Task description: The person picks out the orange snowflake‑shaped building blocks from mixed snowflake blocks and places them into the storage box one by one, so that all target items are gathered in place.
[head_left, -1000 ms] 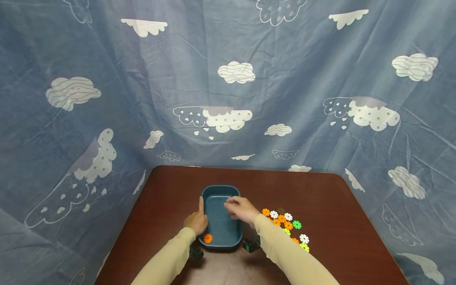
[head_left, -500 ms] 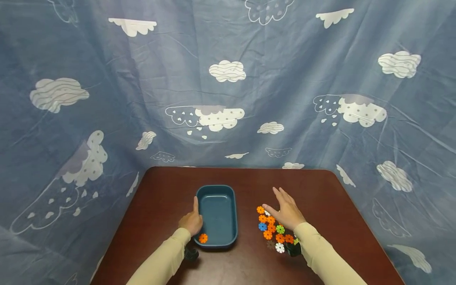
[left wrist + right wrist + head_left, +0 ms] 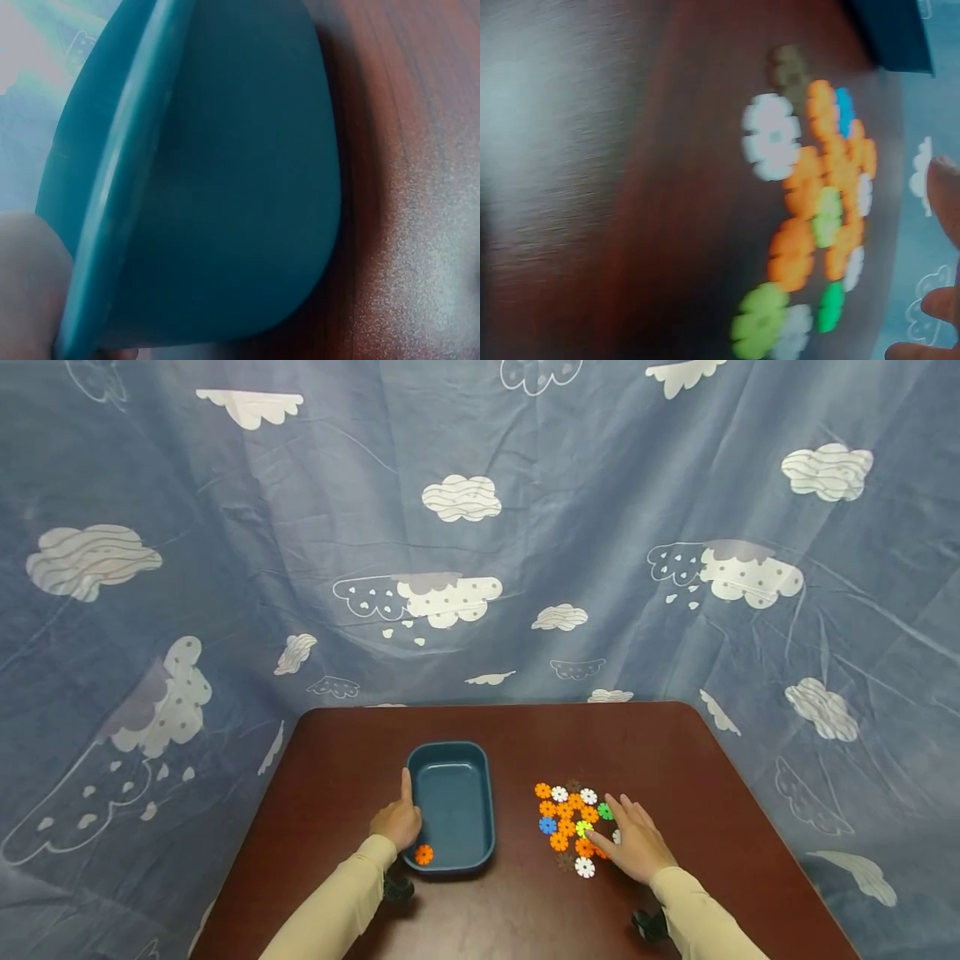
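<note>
A dark blue plastic bin [image 3: 452, 814] stands left of the table's middle, with one orange notched disc [image 3: 423, 854] in its near left corner. My left hand [image 3: 397, 822] grips the bin's left rim, the index finger lying straight along it; the left wrist view shows the rim [image 3: 124, 165] close up with part of the hand [image 3: 30, 289] against it. My right hand [image 3: 633, 843] is held with spread fingers at the right side of a cluster of flat flower-shaped plastic discs [image 3: 565, 810], holding nothing. The discs are orange, white, green, yellow-green, blue and brown.
The brown wooden table [image 3: 517, 902] carries everything. A blue cloud-print curtain [image 3: 465, 552] hangs behind it and along both sides. Dark wrist devices are strapped under both sleeves, one visible at the right wrist [image 3: 648, 924].
My right hand has moved from over the bin to the right, across to the discs, with its fingers spreading. The left hand stays at the bin's rim. The head view has shifted slightly.
</note>
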Tool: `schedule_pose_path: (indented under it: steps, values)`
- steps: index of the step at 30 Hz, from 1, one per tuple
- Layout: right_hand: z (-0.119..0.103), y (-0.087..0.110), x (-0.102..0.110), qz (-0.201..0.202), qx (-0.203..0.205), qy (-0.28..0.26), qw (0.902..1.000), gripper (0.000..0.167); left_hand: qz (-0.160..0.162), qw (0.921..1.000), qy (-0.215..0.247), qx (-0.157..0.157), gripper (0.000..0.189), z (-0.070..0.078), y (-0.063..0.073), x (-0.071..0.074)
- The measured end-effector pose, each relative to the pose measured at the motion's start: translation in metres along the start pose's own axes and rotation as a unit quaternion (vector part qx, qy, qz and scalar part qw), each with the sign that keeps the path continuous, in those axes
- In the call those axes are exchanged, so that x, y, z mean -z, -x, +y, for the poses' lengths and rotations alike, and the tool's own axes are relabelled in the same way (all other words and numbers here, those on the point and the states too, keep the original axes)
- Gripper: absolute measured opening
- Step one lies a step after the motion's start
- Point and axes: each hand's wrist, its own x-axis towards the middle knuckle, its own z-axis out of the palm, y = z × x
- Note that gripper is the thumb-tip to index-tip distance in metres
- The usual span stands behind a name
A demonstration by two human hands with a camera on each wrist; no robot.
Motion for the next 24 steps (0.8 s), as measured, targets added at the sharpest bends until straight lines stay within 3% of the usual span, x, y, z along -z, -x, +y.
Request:
schedule_pose_path:
  steps: [11,24]
  values:
    - [0.022,0.012,-0.020,-0.002,0.006,0.067,0.9977,0.062,0.013,0.9999,-0.008,-0.005,0.081,-0.003,-0.004,-0.004]
    - [0.020,0.009,-0.030,0.030,0.018,0.063,0.9974,0.038,0.000,1.0000,-0.003,-0.002,0.079,0.002,0.001,0.000]
